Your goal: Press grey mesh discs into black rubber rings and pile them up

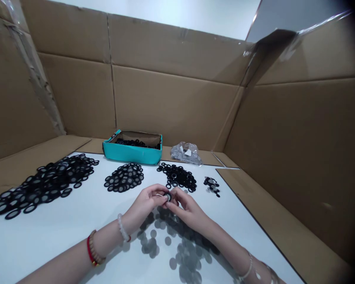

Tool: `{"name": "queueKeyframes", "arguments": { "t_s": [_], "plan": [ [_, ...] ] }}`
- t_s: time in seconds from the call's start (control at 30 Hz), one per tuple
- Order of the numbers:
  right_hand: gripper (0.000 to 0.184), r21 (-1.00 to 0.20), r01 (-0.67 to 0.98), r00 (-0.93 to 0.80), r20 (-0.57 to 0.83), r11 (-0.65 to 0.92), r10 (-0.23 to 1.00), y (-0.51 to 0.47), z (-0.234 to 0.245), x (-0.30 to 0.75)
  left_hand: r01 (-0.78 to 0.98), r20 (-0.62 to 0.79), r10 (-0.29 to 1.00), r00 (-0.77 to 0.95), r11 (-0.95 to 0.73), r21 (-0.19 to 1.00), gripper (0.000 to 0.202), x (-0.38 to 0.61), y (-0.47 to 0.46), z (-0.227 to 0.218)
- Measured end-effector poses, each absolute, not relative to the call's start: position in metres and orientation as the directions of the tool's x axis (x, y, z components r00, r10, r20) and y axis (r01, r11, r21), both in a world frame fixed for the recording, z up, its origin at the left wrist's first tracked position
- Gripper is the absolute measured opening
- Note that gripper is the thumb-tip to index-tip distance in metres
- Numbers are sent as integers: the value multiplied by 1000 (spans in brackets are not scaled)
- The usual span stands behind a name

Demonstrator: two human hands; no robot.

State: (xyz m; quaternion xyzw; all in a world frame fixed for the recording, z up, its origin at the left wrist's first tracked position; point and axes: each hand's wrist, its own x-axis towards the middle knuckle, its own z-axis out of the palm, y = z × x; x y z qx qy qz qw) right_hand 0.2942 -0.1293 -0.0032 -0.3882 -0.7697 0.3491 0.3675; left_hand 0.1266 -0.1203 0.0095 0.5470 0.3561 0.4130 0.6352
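My left hand (146,205) and my right hand (185,207) meet over the white table (47,240), fingertips pinched together on one small black ring (167,196). Under my wrists lies a scatter of grey mesh discs (177,246). Beyond my fingers sits a pile of small black rings (177,176). A pile of rings fitted with grey mesh (124,177) lies left of it, and a large heap of bigger meshed rings (44,183) spreads at the far left.
A teal box (133,148) holding black rings stands at the back of the table. A crumpled clear plastic bag (185,153) lies to its right. A small cluster of rings and discs (212,185) is at right. Cardboard walls (171,98) surround the table.
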Motion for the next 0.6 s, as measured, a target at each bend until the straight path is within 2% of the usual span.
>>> {"name": "queueKeyframes", "arguments": {
  "t_s": [0.1, 0.17, 0.27, 0.33, 0.43, 0.6],
  "plan": [
    [16, -808, 357, -434, 299, 468, 849, -129, -1, 295, -84, 58, 875, 480, -20, 996, 19, 123, -117, 9],
    [17, -791, 377, -452, 297, 482, 841, -129, 1, 296, 44, 118, 868, 483, -159, 986, 15, 120, -114, 10],
    [16, -752, 415, -481, 297, 513, 825, -129, 3, 298, 256, 187, 846, 499, -350, 901, 7, 115, -112, 14],
    [12, -723, 437, -492, 305, 535, 815, -130, 3, 299, 336, 204, 827, 524, -420, 843, 6, 113, -112, 17],
    [12, -711, 451, -488, 310, 540, 816, -131, 3, 298, 370, 233, 806, 544, -479, 796, 7, 113, -115, 19],
    [25, -766, 386, -437, 339, 515, 833, -131, 3, 297, 342, 255, 818, 516, -469, 814, 9, 116, -120, 20]
  ]
}}
